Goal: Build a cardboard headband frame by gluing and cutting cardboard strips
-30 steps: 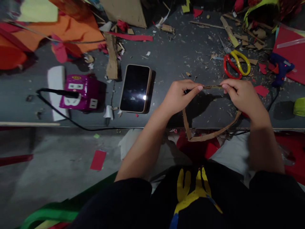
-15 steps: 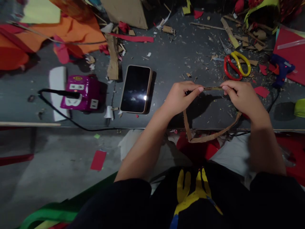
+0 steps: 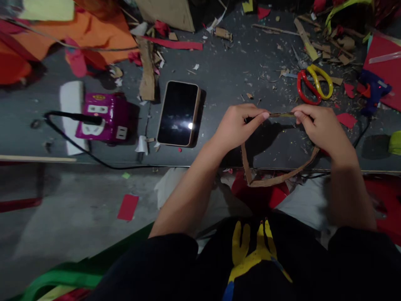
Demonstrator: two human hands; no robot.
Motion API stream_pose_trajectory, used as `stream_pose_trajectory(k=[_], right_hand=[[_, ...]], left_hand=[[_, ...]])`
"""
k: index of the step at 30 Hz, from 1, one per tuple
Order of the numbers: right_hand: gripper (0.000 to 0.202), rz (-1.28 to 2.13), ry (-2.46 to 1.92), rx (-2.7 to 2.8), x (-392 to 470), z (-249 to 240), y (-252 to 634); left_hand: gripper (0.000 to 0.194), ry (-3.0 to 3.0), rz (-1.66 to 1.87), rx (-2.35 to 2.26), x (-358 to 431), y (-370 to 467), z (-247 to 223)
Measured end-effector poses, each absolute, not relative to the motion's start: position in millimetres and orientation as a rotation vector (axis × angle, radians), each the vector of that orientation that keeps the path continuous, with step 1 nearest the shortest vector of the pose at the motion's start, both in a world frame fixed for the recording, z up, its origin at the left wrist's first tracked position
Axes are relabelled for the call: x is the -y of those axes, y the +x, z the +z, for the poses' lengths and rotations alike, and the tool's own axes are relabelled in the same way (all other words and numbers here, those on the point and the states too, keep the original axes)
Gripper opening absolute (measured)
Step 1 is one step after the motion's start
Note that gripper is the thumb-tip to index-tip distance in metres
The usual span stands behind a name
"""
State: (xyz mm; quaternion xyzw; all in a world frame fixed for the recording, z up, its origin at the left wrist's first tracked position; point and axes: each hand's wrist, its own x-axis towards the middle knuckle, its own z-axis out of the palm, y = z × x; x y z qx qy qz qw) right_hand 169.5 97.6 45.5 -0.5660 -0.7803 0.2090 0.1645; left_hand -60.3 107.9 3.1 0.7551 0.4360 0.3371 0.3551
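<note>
A narrow brown cardboard strip (image 3: 277, 179) is bent into a loop, its lower part hanging at the table's near edge. My left hand (image 3: 239, 124) pinches the loop's top side between thumb and fingers. Opposite it, my right hand (image 3: 319, 125) pinches the same side, with a short stretch of strip showing between the two hands. Parts of the strip behind my palms are hidden. Just beyond my right hand lie scissors (image 3: 315, 85) with one red and one yellow handle. A blue glue gun (image 3: 374, 90) with a small red light sits further right.
A phone (image 3: 178, 113) lies face up left of my hands. Further left stands a purple power socket block (image 3: 106, 117) with a black cable. Orange paper (image 3: 103, 35), cardboard scraps and a red sheet (image 3: 384, 69) cover the table's far side. A green chair (image 3: 59, 278) is at lower left.
The view has shifted slightly, so the table things appear a little higher. Both hands keep their pinch on the cardboard strip, with hardly any movement.
</note>
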Motion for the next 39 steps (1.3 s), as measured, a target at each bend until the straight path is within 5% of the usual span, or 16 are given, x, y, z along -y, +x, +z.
stream_pose_trajectory(k=[39], right_hand=[[0.021,0.635,-1.657,2.202,-96.4,48.7,169.1]], left_hand=[[0.034,1.943,0.869,-1.143,-107.2,-59.5,2.2]])
